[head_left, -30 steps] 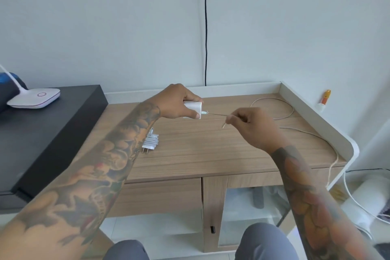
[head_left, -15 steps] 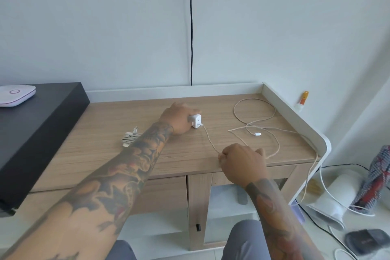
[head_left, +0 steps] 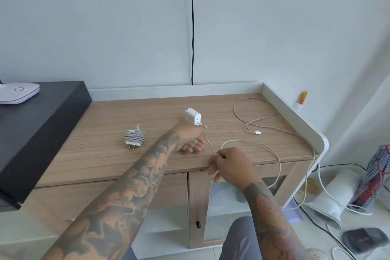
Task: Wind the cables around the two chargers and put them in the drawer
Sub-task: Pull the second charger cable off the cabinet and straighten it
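Since half a second ago the second charger (head_left: 193, 116) has been let go of and left standing on the worktop (head_left: 105, 150), with the left hand (head_left: 191, 137) pulled back a bit toward the front edge. Nearest the camera, the right hand (head_left: 229, 167) is seen at the front edge of the worktop, thumb and forefinger pinched on the loose cable (head_left: 272, 152) not far from where it leaves the charger. Just beyond that, the left hand is laid flat on the wood, fingers relaxed and spread, nothing held; it looks to be touching or nearly touching the cable near the plug end, hard to tell which. Further back, the unwound charger stands upright, and the rest of its cable is strewn in loops to the right, with the free connector (head_left: 257, 132) lying near the far right corner and part of the cable hanging over the edge. Off to the left, the first charger (head_left: 134, 138) is already wrapped up neat, prongs pointing toward the front. So the second wind is what's in hand, probably just being set up. Next, the charger likely needs to be picked up again and the slack fed round it turn by turn, kept snug. The drawer (head_left: 126, 192) below the worktop is still closed, so that's to be opened after.
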